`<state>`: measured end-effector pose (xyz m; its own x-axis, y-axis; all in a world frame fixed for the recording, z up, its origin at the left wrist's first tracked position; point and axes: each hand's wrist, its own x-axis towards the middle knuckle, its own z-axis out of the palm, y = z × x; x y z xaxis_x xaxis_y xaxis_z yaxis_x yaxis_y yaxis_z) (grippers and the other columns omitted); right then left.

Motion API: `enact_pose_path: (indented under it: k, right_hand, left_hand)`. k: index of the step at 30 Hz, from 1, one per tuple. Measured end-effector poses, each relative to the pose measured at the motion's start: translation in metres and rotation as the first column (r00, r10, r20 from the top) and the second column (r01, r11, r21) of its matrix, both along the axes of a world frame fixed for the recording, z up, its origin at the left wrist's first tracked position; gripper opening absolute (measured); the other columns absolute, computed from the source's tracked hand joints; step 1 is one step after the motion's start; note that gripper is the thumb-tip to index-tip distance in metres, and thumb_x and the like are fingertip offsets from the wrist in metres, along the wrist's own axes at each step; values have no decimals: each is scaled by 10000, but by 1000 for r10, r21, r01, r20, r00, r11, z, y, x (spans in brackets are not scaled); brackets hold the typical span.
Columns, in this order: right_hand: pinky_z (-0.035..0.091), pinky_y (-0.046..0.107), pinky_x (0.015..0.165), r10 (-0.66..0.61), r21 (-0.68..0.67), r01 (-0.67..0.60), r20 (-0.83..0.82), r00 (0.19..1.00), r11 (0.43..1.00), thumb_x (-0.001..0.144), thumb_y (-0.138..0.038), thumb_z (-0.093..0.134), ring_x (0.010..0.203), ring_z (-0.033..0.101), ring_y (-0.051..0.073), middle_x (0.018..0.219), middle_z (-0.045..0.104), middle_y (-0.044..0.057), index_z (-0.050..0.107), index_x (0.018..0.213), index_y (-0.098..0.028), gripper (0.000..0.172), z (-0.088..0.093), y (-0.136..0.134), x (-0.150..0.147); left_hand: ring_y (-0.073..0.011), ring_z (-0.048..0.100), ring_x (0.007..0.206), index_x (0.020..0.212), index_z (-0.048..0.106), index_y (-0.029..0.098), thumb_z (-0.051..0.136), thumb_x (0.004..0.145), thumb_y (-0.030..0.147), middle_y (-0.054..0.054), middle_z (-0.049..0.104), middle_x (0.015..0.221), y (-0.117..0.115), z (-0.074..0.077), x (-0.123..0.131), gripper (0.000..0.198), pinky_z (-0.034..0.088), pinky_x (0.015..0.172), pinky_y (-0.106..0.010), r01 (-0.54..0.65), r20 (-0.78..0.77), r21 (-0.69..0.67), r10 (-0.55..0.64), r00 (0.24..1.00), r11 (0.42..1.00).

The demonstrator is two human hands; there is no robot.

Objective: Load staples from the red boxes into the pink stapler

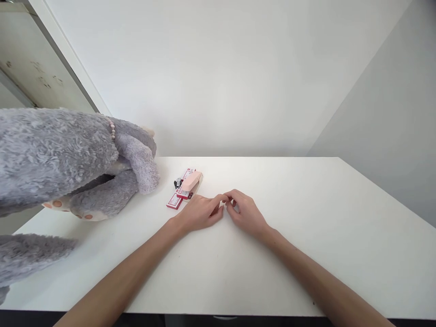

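My left hand (203, 212) and my right hand (247, 212) rest over the middle of the table, fingertips meeting. The fingers of both hands are curled into a pinch; anything between them is too small or hidden to make out. Just beyond my left hand lies a pale pink stapler (191, 181), across small red-and-white boxes. One box (175, 200) shows at the near left of the stapler, another (188, 173) behind it. A small black-and-silver item (177, 182) sits at the stapler's left side.
A large grey plush toy (54, 154) with a bead string (112, 128) takes up the left side, its legs on the white table (323, 227). A white wall (231, 81) stands behind the table's back edge, and a grey wall surface (384, 122) is at the right.
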<state>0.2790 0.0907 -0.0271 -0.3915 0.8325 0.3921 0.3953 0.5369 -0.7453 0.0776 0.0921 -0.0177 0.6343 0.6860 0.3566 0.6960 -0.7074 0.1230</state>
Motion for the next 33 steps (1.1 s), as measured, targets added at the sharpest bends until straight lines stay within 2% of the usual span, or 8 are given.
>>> enact_pose_path:
  k: [8,18,33]
  right_hand:
    - [521,328,711,13,-83,-15,-26,1000,996,936,-145,472,845,647,187,1017,717,36,622,1041,-243,208,-1,1,-1]
    - [505,310,665,21,-112,-29,-76,997,993,949,-158,464,854,657,192,1018,726,44,608,1045,-239,192,0,3,-1]
    - [512,340,683,22,-102,-24,-25,999,995,961,-173,448,827,639,204,991,709,39,601,1054,-253,196,1,0,-1]
  left_hand:
    - [-109,520,454,1161,558,243,465,972,204,98,575,570,1,4,-1,214,285,502,-236,-47,51,-75,51,997,996]
    - [-102,498,462,1171,609,248,475,942,156,92,557,563,4,10,-2,281,275,505,-235,-79,37,-81,83,996,994]
    - [-102,500,484,1173,599,242,465,964,166,86,558,580,4,7,-3,260,302,517,-240,-46,60,-93,51,997,995]
